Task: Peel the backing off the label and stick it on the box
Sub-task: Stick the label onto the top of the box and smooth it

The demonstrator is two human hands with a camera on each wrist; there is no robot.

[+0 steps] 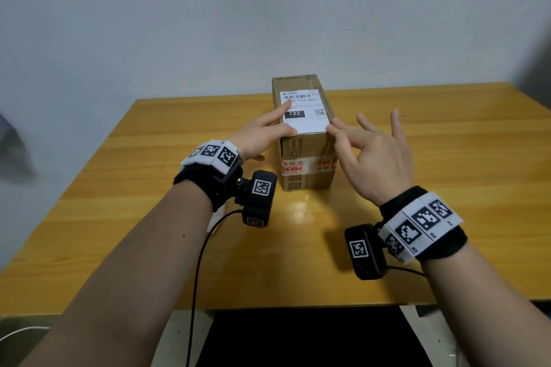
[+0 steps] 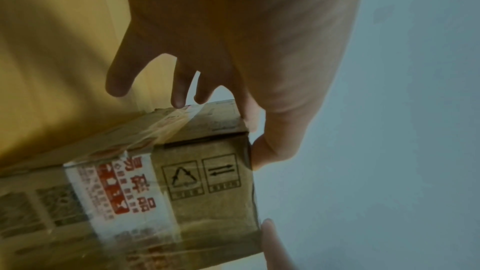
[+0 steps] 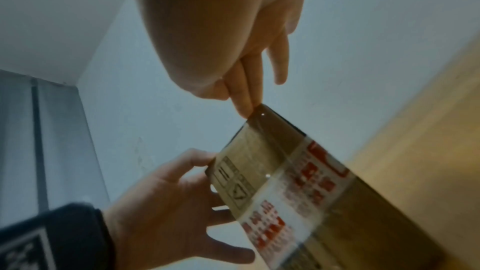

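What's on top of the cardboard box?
A white shipping label lies on the cardboard box, touched by fingers of the left hand and right hand. The cardboard beneath it is hidden.

The box (image 1: 302,140) stands on the table (image 1: 167,217), toward its far edge and near the wall (image 1: 238,9) behind — roughly midway across. The label (image 1: 305,113) lies on the box's top face. The left hand (image 1: 262,134) is at the box's left side, forefinger and thumb lying on the label; the right hand (image 1: 375,152) is at the right side, fingertips touching the label's near right corner. A wrist camera hangs under each wrist — both nearer than the box.
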